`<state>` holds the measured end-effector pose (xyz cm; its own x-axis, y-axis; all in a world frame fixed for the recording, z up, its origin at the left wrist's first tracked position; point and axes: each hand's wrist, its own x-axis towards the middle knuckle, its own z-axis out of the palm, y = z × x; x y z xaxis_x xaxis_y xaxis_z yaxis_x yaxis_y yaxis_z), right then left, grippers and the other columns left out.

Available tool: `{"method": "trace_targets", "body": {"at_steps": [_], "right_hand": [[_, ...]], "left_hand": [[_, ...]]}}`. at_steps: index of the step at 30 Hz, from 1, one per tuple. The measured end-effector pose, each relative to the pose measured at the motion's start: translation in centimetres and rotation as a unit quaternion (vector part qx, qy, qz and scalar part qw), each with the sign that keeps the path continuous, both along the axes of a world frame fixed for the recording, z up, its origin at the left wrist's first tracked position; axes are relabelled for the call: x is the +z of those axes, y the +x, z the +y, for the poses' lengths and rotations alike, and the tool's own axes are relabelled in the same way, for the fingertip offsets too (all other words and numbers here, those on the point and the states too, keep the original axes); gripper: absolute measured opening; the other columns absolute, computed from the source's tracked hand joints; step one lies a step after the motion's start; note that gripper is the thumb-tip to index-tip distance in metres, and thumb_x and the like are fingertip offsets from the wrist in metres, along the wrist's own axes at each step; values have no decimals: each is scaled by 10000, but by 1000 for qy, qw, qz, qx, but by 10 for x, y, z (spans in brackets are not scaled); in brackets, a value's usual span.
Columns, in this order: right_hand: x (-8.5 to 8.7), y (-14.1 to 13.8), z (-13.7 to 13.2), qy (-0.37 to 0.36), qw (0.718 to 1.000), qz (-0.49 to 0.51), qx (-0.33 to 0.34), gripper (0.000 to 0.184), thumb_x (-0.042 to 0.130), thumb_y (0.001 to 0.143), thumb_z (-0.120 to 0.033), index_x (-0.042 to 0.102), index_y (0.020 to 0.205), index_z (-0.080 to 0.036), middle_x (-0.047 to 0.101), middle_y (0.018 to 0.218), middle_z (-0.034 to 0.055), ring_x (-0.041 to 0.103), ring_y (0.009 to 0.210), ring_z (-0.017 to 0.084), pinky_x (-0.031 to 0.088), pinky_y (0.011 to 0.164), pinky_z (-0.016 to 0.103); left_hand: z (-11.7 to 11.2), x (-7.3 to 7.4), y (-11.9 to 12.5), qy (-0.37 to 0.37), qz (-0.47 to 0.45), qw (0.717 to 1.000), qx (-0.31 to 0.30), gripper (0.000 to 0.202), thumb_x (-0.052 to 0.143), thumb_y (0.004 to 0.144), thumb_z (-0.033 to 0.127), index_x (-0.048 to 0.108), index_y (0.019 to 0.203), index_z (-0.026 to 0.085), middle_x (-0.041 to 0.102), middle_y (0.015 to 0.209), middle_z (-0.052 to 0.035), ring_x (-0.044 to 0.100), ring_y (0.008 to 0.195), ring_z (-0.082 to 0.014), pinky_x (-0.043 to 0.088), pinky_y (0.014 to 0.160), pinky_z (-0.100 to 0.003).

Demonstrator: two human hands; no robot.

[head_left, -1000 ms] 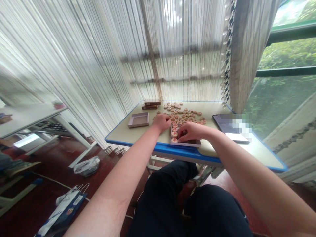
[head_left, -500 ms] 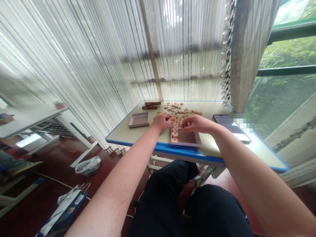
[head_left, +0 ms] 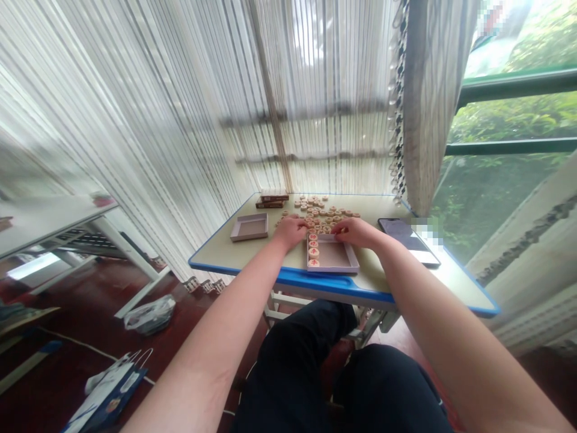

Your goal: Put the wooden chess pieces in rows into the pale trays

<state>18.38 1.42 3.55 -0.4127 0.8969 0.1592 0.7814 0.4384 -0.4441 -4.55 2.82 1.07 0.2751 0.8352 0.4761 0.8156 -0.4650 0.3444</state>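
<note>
Xiangqi pieces [head_left: 322, 211], round and pale wooden, lie loosely scattered over the table's middle and back. In front of them sits a shallow open box [head_left: 333, 270] with a column of several red-marked pieces [head_left: 314, 253] along its left wall. At the front left of the pile is my left hand [head_left: 290, 230], fingers curled down among the pieces; what they pinch is hidden. My right hand [head_left: 355, 231] hangs over the box's back right edge, fingertips bent together by the pieces. Whatever those fingers hold is too small to make out.
The table [head_left: 288, 264] has a blue edge. An empty lid-like tray [head_left: 249, 237] lies on the left, with small stacked boxes [head_left: 271, 201] behind it. A phone or tablet [head_left: 406, 239] rests at the right. Thin string curtains [head_left: 333, 162] hang behind the table.
My right hand has moved back from above the box's inside to its back edge, by the loose pieces. My left hand stays near the pile. The camera view has shifted slightly.
</note>
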Motion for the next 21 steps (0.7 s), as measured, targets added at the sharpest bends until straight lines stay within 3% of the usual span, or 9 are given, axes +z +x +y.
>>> {"method": "trace_targets", "body": {"at_steps": [6,12,15,18,21], "right_hand": [[-5,3,9,5,1000,11,9,232,612,689,-236,729,888,-220,705,852,10,616,781,179,463,711,264],[-4,3,9,8,1000,10,-1,237,633,688,-226,748,895,-233,718,818,-1,622,760,170,470,714,246],[-2,4,9,-14,998,54,-10,252,602,690,-205,748,895,-223,719,818,5,626,754,166,472,700,240],[-3,13,15,2,983,148,-113,319,531,698,-151,733,942,-189,717,876,38,630,771,169,478,698,245],[-9,29,26,67,938,208,-268,427,509,640,-78,701,1016,-141,698,979,91,628,851,200,485,718,266]], "left_hand": [[-1,0,0,-2,21,1000,-21,301,473,782,193,743,890,268,643,950,-17,558,953,-170,425,940,-304],[-1,1,1,5,42,998,51,267,493,777,228,744,868,246,664,937,-34,534,984,-205,422,946,-329],[1,-1,0,8,54,996,74,290,494,776,223,736,934,242,668,996,-38,528,1012,-216,421,949,-333],[3,-2,-1,-5,62,995,75,318,484,776,191,725,976,248,672,1047,-25,540,1017,-206,421,949,-319],[4,-2,-1,-10,65,996,52,295,503,774,193,726,960,247,678,1041,-17,559,1002,-189,422,944,-302]]}}
